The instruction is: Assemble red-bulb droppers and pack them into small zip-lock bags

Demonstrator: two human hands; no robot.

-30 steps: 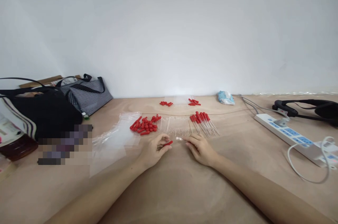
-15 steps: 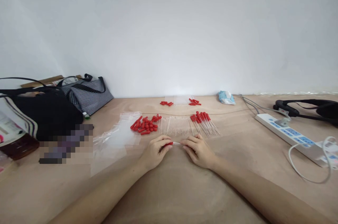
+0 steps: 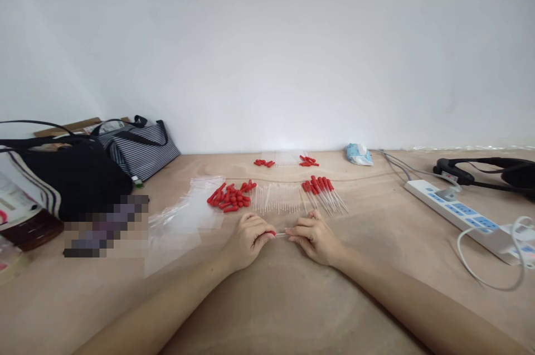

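In the head view my left hand (image 3: 249,241) pinches a red rubber dropper bulb (image 3: 273,233), mostly hidden by the fingers. My right hand (image 3: 314,239) is closed on a thin glass dropper tube (image 3: 281,234), whose near end meets the bulb's mouth. How deep the tube sits inside cannot be made out. Beyond my hands lies a row of glass tubes (image 3: 278,199). A heap of loose red bulbs (image 3: 229,198) is left of the row. To its right, several droppers with bulbs on them (image 3: 325,190) lie fanned out.
Clear plastic bags (image 3: 184,221) are spread at left. Further back are small groups of red bulbs (image 3: 264,163) and tubes. A striped bag (image 3: 144,149) and black bag (image 3: 83,182) stand left; a blue mask (image 3: 358,154), power strip (image 3: 455,213) and black headset (image 3: 480,171) are right.
My left hand's fingers have shifted toward the bulb's mouth, covering more of it. My hands stay close together, with less red showing between them.
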